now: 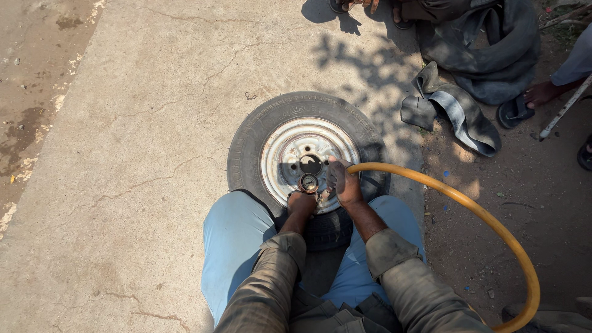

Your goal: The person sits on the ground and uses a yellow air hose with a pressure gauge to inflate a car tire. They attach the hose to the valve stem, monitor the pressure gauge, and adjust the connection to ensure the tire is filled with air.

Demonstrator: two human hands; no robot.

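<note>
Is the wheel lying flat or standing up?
Lying flat: the wheel rests on its side on the concrete, rim face up, between the person's knees.

Harsh daylight bleaches the concrete (135, 123), dappled leaf shadow falls over the tyre (306, 157) (its metal rim (290, 148) glints), and the picture is sharp throughout.

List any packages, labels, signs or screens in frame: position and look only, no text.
No packages, signs or screens.
Tyre: flat on the concrete between the knees, black, with raised moulded lettering along its far sidewall.
Gauge: small round dial over the silver rim, above the left hand; face too small to read.
Yellow hose: curves in from the right to the right hand.
</note>
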